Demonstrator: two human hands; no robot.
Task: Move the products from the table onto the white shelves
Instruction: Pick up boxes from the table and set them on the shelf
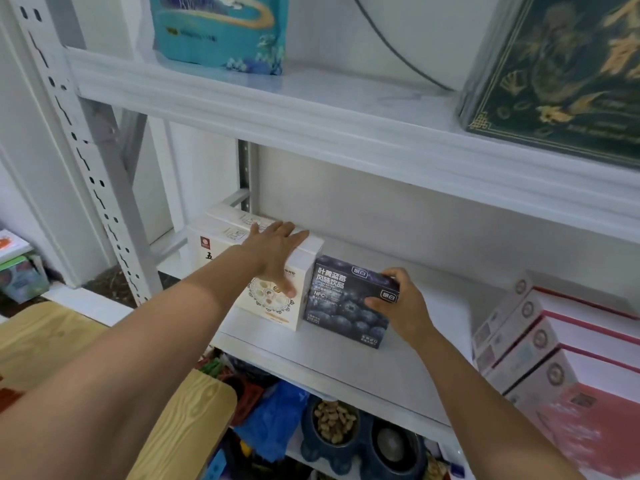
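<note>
Blueberry drink box [346,303] is stood upright on the middle white shelf [346,368], a little back from its front edge. It is gripped at its upper right corner by the right hand [405,303], with fingers curled over the top and the thumb pressed on the front. Its left side is set against a white box [270,308] marked with a round patterned emblem. On top of that box the left hand [277,251] is laid flat, fingers straight and spread, thumb down the front face. White Chinese characters and the letters "NFC" are printed on the dark blue front above pictured blueberries, and a small framed logo is repeated at the top and near the right edge. Bare shelf is left to the right of the drink box, up to a stack of white and pink boxes [554,358]. Overhead room is bounded by the upper shelf [311,109], on which a teal bag [221,29] and a dark green box [561,74] are kept. A wooden table [187,420] is seen at lower left.
</note>
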